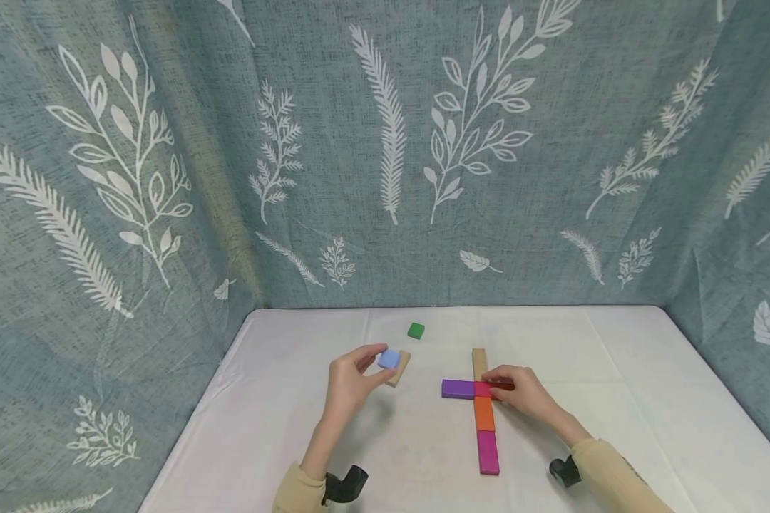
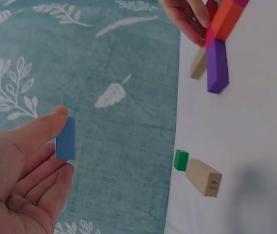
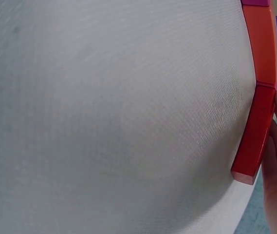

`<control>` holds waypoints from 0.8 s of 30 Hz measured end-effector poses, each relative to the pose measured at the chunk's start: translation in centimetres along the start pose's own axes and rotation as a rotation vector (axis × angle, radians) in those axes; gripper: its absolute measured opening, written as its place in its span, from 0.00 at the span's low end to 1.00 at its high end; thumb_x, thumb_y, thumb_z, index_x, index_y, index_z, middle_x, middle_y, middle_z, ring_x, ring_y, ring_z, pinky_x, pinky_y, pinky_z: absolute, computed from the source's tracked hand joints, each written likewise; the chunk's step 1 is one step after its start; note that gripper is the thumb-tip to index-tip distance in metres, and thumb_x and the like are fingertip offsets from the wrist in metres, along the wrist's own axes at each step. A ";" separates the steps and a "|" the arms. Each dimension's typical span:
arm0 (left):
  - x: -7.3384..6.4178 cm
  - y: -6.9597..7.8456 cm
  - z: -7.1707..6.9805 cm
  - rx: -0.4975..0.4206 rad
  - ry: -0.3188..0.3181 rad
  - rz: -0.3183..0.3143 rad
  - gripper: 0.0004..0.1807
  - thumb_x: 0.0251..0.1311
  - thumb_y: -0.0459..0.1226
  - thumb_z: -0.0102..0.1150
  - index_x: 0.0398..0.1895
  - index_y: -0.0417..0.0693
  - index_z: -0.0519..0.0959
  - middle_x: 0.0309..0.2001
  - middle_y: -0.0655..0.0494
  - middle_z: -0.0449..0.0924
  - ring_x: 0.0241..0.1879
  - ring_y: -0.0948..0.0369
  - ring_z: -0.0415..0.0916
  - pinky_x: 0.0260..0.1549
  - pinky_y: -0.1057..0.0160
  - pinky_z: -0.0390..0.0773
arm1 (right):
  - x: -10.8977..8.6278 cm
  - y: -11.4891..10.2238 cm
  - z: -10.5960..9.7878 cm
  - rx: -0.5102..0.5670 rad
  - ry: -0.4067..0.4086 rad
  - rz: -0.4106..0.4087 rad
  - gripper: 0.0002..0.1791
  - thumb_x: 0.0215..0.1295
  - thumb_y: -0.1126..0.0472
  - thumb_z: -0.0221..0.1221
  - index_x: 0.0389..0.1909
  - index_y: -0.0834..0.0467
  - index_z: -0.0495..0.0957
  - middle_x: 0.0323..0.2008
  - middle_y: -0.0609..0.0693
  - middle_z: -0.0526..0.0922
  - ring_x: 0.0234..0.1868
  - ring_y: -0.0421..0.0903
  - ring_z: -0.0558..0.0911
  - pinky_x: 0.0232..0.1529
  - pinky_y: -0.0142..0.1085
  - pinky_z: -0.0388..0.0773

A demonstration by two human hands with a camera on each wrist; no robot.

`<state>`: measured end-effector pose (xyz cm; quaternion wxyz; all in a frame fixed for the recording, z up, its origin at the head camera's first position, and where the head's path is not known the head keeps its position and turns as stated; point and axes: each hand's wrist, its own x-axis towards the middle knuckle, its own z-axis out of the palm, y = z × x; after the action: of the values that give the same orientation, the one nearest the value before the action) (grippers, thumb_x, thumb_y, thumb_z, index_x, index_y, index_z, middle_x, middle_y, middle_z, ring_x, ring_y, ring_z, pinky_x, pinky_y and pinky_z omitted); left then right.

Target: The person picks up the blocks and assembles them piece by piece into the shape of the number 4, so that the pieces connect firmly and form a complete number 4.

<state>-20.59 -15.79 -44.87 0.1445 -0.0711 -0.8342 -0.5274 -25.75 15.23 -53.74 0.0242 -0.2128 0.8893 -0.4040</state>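
My left hand (image 1: 351, 381) holds a light blue block (image 1: 389, 358) between thumb and fingertips, raised above the table. The same blue block (image 2: 65, 138) is seen edge-on in the left wrist view. My right hand (image 1: 525, 392) has its thumb and fingers at a dark red block (image 3: 254, 131), which lies flat. This block is the right arm of a cross. A pinkish-red square (image 1: 482, 389) marks its centre, a purple block (image 1: 458, 389) its left arm and a beige block (image 1: 479, 363) its far arm. An orange block (image 1: 484, 413) and a magenta block (image 1: 488, 452) extend toward me.
Beyond my left hand, a loose beige block (image 2: 204, 178) lies on the white-covered table (image 1: 231, 442), with a small green block (image 1: 416, 330) farther back. A blue-green leaf-patterned curtain (image 1: 385, 178) stands behind the table and along its sides.
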 end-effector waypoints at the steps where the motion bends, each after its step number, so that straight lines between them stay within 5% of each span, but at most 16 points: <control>1: 0.1 0.2 0.1 -0.004 0.002 0.001 0.20 0.45 0.32 0.72 0.45 0.38 0.82 0.46 0.44 0.84 0.51 0.49 0.80 0.52 0.60 0.79 | 0.0 0.0 0.0 0.001 0.000 0.003 0.15 0.59 0.69 0.61 0.48 0.63 0.81 0.44 0.56 0.84 0.45 0.51 0.82 0.46 0.41 0.82; 15: 0.7 1.6 1.3 -0.027 0.013 0.020 0.21 0.44 0.33 0.73 0.45 0.36 0.82 0.45 0.44 0.84 0.50 0.51 0.80 0.52 0.60 0.78 | 0.0 -0.1 0.2 -0.004 0.007 0.021 0.15 0.58 0.70 0.62 0.48 0.63 0.81 0.44 0.56 0.85 0.45 0.50 0.82 0.46 0.40 0.82; 24: 0.7 1.0 2.8 -0.020 0.007 0.022 0.20 0.44 0.34 0.73 0.44 0.38 0.83 0.45 0.45 0.85 0.49 0.51 0.81 0.51 0.59 0.79 | -0.1 0.0 0.3 -0.001 0.008 0.026 0.15 0.58 0.69 0.62 0.48 0.63 0.81 0.45 0.56 0.84 0.45 0.51 0.82 0.46 0.40 0.82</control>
<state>-21.48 -12.86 -44.96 0.1525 -0.0797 -0.8275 -0.5344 -25.58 15.06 -53.97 0.0260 -0.1996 0.8922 -0.4043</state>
